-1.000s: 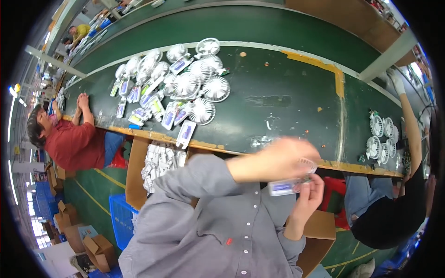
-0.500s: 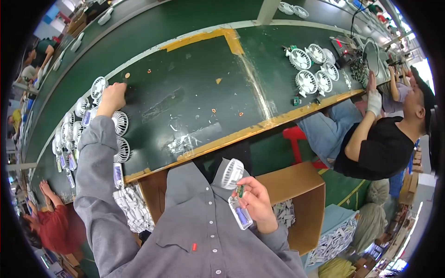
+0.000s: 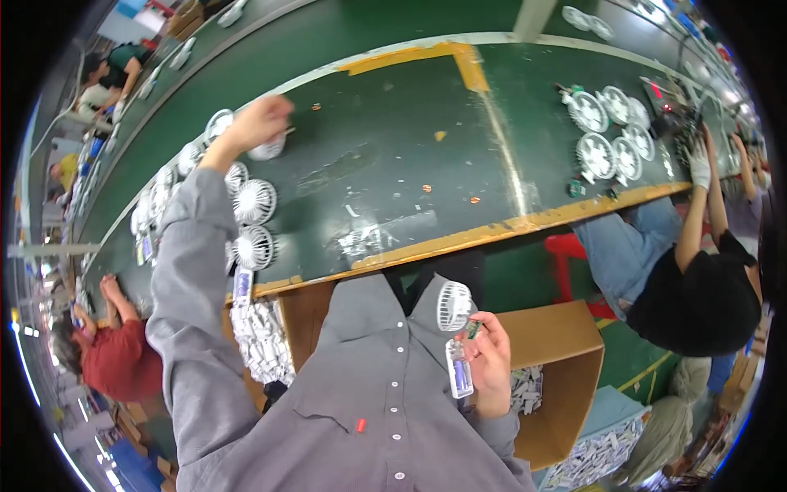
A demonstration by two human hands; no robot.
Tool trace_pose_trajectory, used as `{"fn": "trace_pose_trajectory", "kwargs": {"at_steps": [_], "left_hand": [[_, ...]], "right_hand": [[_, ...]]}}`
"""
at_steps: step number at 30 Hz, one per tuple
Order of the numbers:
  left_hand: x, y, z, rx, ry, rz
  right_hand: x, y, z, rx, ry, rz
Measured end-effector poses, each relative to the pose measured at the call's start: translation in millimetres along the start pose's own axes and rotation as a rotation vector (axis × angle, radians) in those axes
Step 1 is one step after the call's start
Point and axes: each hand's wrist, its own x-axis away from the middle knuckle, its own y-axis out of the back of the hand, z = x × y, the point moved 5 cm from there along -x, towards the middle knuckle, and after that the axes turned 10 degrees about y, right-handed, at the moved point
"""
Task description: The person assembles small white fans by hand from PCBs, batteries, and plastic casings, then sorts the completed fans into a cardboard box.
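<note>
Over the far left of the bench, my left hand [image 3: 261,125] has its fingers closed, somewhat blurred. A white fan head [image 3: 269,148] shows just below those fingers, apparently in their grip; the hand partly covers it. In front of my body, my right hand [image 3: 492,361] grips a white handheld fan [image 3: 453,307] whose handle [image 3: 460,371] is open. A purple battery cell lies inside that handle. At my right fingertips is a small green circuit board [image 3: 474,329]. Several more white fans [image 3: 254,202] stand grouped beside my left forearm.
Several fan heads [image 3: 596,156] lie at the bench's right, near a person in black [image 3: 697,303]. Cardboard boxes [image 3: 566,336] with white parts flank my lap. Another person in red [image 3: 123,361] sits at left. Small copper-coloured bits lie on the green bench [image 3: 385,123].
My left hand has moved away from the fan group, up and to the right, with a fan head now showing under it. My right hand keeps its fan. The whole view has shifted.
</note>
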Motion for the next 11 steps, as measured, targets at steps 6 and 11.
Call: {"fn": "trace_pose_trajectory", "kwargs": {"at_steps": [6, 11], "left_hand": [[6.1, -58.9, -136.5, 0.421, -0.138, 0.316], [24.5, -104.2, -214.7, 0.721, -0.399, 0.512]], "right_hand": [[-2.0, 0.0, 5.5, 0.059, 0.037, -0.035], [-4.4, 11.6, 9.5, 0.062, 0.048, -0.083]]}}
